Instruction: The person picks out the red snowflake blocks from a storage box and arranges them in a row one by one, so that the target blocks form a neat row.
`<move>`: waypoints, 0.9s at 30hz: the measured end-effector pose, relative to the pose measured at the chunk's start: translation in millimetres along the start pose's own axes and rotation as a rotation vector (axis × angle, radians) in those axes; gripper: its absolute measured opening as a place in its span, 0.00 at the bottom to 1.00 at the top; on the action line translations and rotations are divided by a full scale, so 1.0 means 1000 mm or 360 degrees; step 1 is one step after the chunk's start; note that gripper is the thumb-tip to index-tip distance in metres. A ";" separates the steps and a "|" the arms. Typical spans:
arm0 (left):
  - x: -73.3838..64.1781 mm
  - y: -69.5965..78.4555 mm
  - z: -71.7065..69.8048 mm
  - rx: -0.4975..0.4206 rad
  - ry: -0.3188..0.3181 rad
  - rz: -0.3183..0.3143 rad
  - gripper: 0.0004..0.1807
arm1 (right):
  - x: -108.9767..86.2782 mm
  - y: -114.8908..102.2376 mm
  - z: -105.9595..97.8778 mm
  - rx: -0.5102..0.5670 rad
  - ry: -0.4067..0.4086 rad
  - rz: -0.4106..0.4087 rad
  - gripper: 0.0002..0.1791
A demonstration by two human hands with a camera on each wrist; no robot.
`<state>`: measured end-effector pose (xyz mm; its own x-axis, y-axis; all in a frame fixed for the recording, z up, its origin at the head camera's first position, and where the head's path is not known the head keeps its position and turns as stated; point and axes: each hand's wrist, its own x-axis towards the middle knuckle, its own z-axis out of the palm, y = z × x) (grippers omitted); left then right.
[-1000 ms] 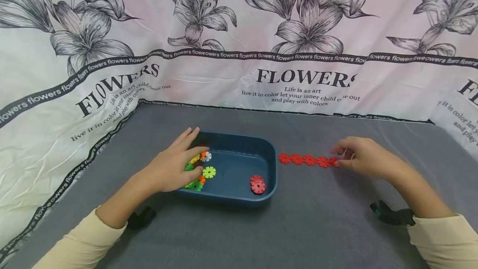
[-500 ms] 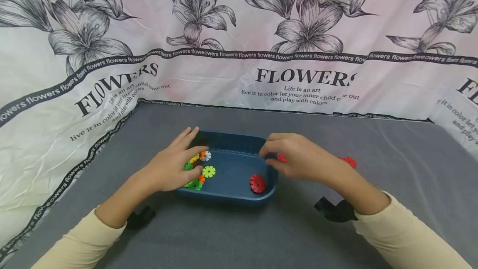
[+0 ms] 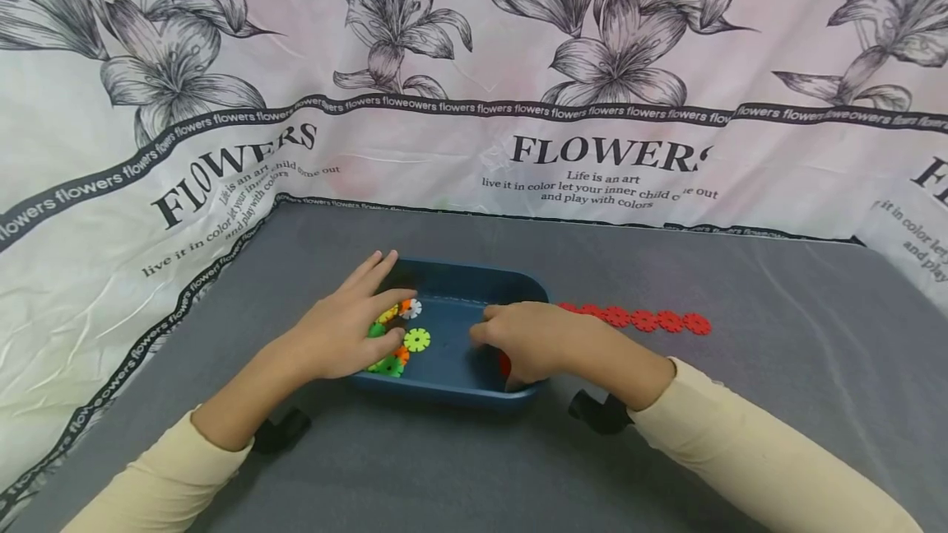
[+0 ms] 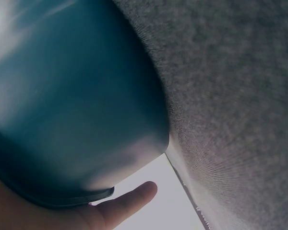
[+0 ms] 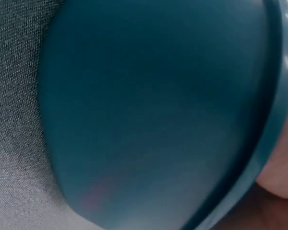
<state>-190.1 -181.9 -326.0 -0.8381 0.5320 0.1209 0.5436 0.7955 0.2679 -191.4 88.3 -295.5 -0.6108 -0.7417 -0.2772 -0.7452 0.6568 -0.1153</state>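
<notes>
A dark blue rectangular tray [image 3: 444, 395] stands on the table. My left hand [image 3: 336, 331] rests over its left end with fingers spread, beside several green, yellow, orange and white notched plastic discs [image 3: 417, 340]. The left wrist view shows one finger [image 4: 129, 203] past the tray's rim. My right hand [image 3: 536, 344] reaches down into the right end, over red notched discs [image 3: 505, 364] that it mostly covers. Whether its fingertips pinch one is hidden. Outside the tray, to the right, lies a row of several red notched discs [image 3: 644, 320], partly behind the right hand.
Grey cloth [image 3: 459, 475] covers the table. Behind it and at the left hangs a white curtain [image 3: 415, 155] with flower prints and lettering. A dark strap-like device [image 3: 600, 414] sits under the right wrist, and another [image 3: 281, 432] under the left.
My right hand has moved left from the far end of the red row, where a disc now lies, over the tray's right rim and down into the tray. The left hand stays put.
</notes>
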 end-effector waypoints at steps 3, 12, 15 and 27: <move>-0.001 0.000 0.000 -0.0004 0.0007 0.0006 0.28 | 0.001 0.002 0.000 0.0058 -0.0028 0.0031 0.21; -0.002 -0.001 0.000 -0.0010 0.0016 0.0016 0.28 | -0.002 0.006 0.005 0.0145 0.0142 -0.0107 0.13; -0.002 -0.001 0.000 -0.0003 0.0013 0.0011 0.28 | -0.003 0.009 0.008 0.0218 0.0247 -0.0148 0.12; -0.002 -0.001 0.001 0.0005 0.0021 0.0009 0.28 | -0.002 0.013 0.016 0.0355 0.0507 -0.0073 0.11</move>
<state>-188.8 -183.8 -328.0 -0.8357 0.5324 0.1350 0.5482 0.7935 0.2641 -195.6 100.9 -311.3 -0.6570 -0.7528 0.0391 -0.7184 0.6096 -0.3350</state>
